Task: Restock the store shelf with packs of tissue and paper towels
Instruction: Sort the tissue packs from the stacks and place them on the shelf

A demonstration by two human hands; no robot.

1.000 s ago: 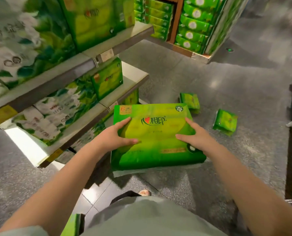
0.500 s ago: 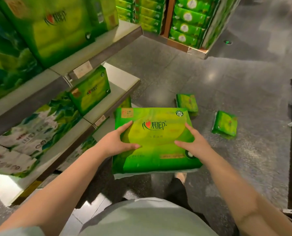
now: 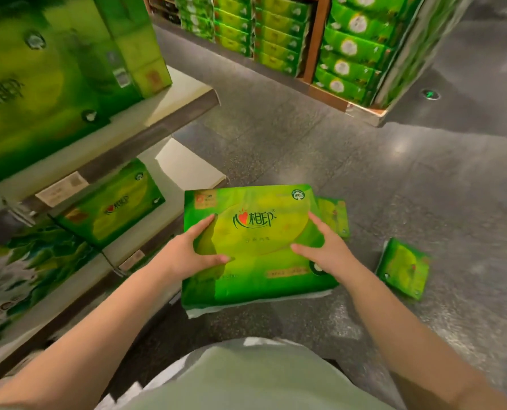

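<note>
Currently, hands: left hand (image 3: 187,255) and right hand (image 3: 327,253) grip the tissue pack (image 3: 255,250) from both sides.
Small packs: one (image 3: 403,269) lying right of the tissue pack, another (image 3: 335,214) behind it.
Shelf (image 3: 169,113): left of the tissue pack.

held pack (image 3: 255,247) between left hand (image 3: 184,255) and right hand (image 3: 329,255) | shelves (image 3: 169,110) left | two small packs (image 3: 403,267) on floor (image 3: 364,173) right | stacked display (image 3: 344,45) behind

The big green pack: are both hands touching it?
Touching. The head view shows the left hand and right hand gripping the big green pack from either side.
</note>
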